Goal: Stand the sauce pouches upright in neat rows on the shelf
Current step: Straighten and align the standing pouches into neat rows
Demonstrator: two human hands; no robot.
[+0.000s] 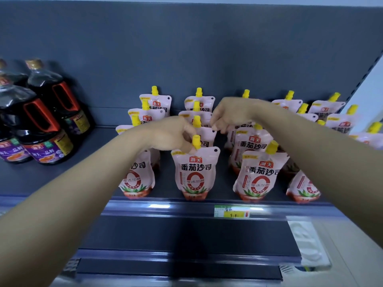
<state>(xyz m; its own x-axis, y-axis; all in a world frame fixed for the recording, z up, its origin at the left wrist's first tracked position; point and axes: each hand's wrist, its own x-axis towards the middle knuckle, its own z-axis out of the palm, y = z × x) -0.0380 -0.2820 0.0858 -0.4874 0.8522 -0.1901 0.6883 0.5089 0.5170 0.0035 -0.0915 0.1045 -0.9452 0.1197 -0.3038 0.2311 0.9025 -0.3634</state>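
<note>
Pouches (257, 175) stand upright in several rows on the shelf (62, 179), so I judge the job mostly done. My left hand (172, 134) pinches the front middle pouch (194, 172) by its yellow spout (196, 141); my right hand (232, 113) curls over the pouch behind (207, 137), whether gripping I cannot tell. The rightmost rows (342, 125) look uneven, needing straightening.
</note>
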